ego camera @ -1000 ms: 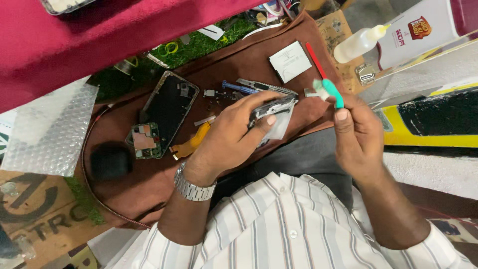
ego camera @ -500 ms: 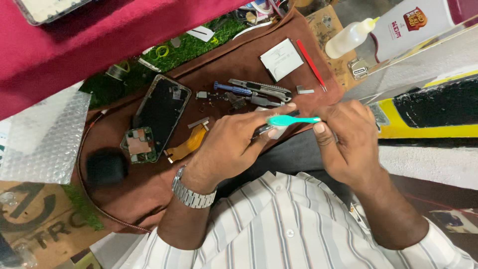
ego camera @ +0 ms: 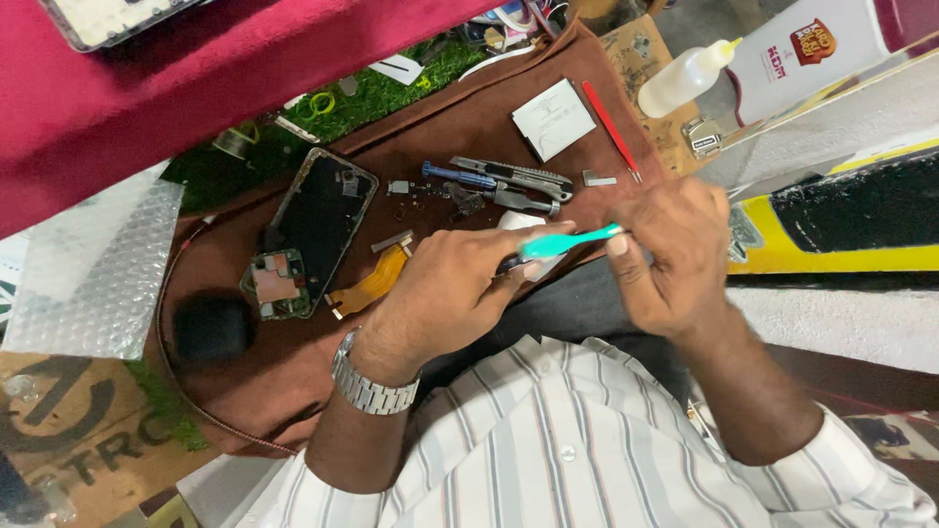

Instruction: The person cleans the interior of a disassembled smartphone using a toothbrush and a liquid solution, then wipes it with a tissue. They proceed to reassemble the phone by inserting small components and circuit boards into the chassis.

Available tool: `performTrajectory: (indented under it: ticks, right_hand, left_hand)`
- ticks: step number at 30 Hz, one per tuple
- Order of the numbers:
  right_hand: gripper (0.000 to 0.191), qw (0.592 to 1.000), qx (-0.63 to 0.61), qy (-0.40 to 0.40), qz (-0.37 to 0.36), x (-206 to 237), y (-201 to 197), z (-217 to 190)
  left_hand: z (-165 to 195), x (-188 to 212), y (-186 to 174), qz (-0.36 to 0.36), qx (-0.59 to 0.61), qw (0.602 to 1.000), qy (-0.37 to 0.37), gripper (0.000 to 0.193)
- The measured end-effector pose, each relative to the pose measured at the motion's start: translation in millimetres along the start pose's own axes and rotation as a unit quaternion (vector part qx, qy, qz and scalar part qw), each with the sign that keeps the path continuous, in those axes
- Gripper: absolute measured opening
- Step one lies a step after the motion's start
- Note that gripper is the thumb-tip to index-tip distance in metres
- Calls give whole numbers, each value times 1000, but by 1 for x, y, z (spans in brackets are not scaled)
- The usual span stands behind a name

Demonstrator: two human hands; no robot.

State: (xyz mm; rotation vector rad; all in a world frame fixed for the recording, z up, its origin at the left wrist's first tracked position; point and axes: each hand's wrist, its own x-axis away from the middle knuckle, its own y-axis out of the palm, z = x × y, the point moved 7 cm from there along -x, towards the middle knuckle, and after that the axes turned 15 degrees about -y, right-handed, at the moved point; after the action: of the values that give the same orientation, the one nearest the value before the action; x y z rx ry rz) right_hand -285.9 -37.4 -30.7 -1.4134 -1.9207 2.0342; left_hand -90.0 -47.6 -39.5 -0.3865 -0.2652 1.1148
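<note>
White bottle with red-yellow label (ego camera: 810, 44) top right, cardboard box (ego camera: 59, 430) bottom left

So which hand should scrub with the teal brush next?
Probably the right hand: it pinches the teal brush by its handle. The left hand is busy holding the small dark part under the bristles.

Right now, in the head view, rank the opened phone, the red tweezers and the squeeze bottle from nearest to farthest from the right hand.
1. Red tweezers, just above the right hand.
2. Squeeze bottle, farther up, on the cardboard.
3. Opened phone, far across the brown mat, beyond the left hand.
</note>
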Motion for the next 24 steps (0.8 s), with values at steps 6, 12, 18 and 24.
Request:
performTrajectory:
  ticks: [6,12,18,24]
  right_hand:
    - [19,1000,18,6,9,-5,-9,23]
    - [22,998,16,-64,9,-20,3,-12]
    - [25,999,42,-21,0,-5,4,19]
    - [28,996,-10,70,56,24,-3,47]
  left_hand:
    - [-5,-2,-2,9,-41,999,8,44]
    - [2,3,-3,24,1,998,53,45]
    - [-6,-4,-6,6,-43,999,-8,43]
    - [-12,-5,-7,-7,-21,999,-42,47]
